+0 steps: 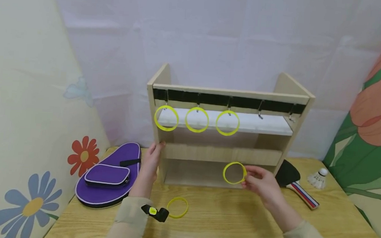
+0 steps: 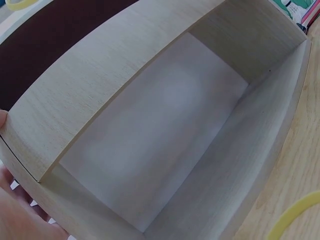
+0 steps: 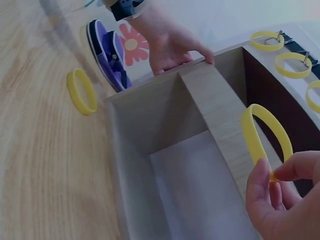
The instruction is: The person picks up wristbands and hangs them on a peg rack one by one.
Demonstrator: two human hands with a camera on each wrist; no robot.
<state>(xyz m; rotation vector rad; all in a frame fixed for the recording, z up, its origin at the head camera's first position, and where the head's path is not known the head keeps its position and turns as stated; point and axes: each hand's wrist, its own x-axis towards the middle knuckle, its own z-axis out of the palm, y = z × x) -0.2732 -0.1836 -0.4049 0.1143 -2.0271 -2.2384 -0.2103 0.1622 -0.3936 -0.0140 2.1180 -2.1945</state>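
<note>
A yellow ring point(image 1: 234, 173) is pinched at its right edge between the thumb and fingers of my right hand point(image 1: 262, 185), in front of the lower part of a wooden shelf point(image 1: 221, 154). My left hand point(image 1: 151, 160) grips the shelf's left side panel; in the left wrist view its thumb lies on the front edge and its fingers are outside the panel. Three more yellow rings, a left one point(image 1: 166, 118), a middle one point(image 1: 197, 120) and a right one point(image 1: 227, 123), hang from metal hooks. Another ring point(image 1: 177, 207) lies on the table below the left hand.
Two bare hooks, one point(image 1: 260, 114) right of the hanging rings and another point(image 1: 291, 117) at the far right, sit on a black strip point(image 1: 213, 99). A purple paddle case point(image 1: 106, 179) lies left; a table tennis paddle point(image 1: 301, 193) and a shuttlecock point(image 1: 319, 178) lie right.
</note>
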